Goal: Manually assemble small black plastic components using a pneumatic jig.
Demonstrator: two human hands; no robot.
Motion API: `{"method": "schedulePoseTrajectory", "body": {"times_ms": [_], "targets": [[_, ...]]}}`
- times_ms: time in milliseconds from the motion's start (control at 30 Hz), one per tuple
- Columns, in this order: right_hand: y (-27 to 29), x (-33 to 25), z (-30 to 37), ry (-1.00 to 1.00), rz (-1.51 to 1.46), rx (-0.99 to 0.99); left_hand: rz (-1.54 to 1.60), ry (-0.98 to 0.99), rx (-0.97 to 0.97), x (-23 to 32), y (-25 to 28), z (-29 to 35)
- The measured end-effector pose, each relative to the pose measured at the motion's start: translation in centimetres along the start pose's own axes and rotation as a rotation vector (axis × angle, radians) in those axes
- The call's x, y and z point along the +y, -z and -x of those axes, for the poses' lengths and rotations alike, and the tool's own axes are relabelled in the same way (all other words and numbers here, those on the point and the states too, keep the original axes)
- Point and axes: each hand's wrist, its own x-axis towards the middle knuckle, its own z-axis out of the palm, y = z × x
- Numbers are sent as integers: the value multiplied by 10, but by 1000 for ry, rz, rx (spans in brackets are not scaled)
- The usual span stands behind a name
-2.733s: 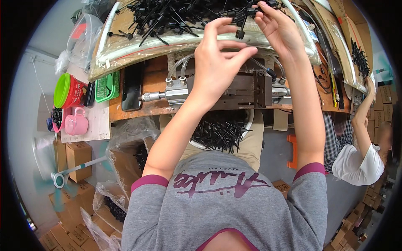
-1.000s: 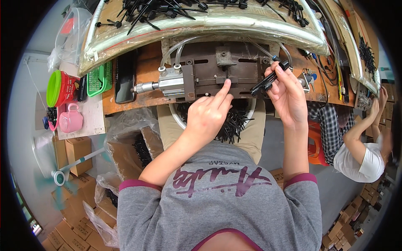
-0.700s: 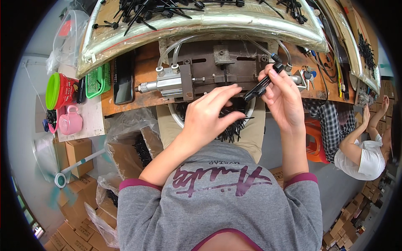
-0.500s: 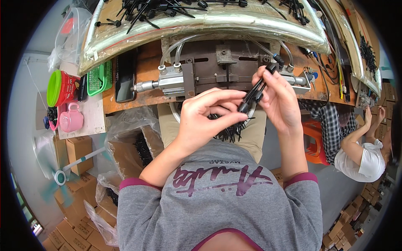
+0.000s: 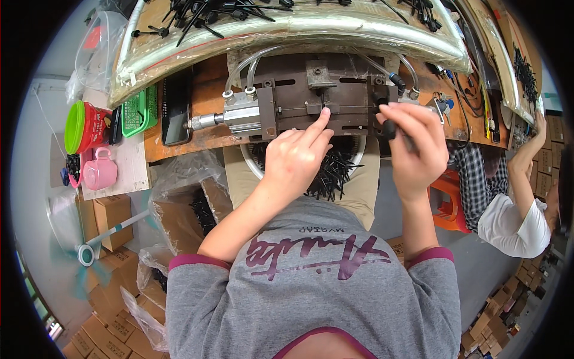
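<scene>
My left hand [image 5: 297, 157] reaches to the middle of the dark metal fixture [image 5: 353, 88]. Its index finger is stretched out and touches the small centre block [image 5: 313, 109], while the other fingers are loosely bent. No held thing shows in it. My right hand [image 5: 421, 146], by the fixture's right end, is closed on black plastic pieces [image 5: 389, 128] with rounded heads; the fingers hide how many there are. In my lap, below the fixture, a white-rimmed bowl [image 5: 252, 162] holds a heap of thin black plastic pieces [image 5: 330, 175].
Metal cylinders [image 5: 242, 115] with clear hoses flank the fixture. A padded tray [image 5: 287, 31] of black stemmed pieces stands beyond it. At left are a phone [image 5: 177, 113], a green basket [image 5: 139, 113] and a pink cup [image 5: 100, 170]. A co-worker [image 5: 514, 227] sits at right.
My hands have parted. The left moved forward to the fixture's centre and let go of the black pieces; the right moved right and down with pieces in it. The co-worker's arm reached forward.
</scene>
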Motion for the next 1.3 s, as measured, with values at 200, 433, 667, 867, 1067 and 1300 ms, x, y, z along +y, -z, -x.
{"method": "schedulePoseTrajectory", "body": {"times_ms": [200,433,667,867,1067,1300], "targets": [[-9,11,17,304,174,-62,231,105,-21,5,10,-6],[-26,1,10,407,101,-104,783,278,146,15,32,-16],[-26,11,18,149,79,-1,276,126,141,5,21,5],[-19,11,24,37,73,1,-94,7,34,4,-1,4],[-15,5,22,7,42,-11,-215,-15,-23,12,2,-13],[1,-2,10,-805,-704,-54,-173,-14,-52,9,9,-13]]}}
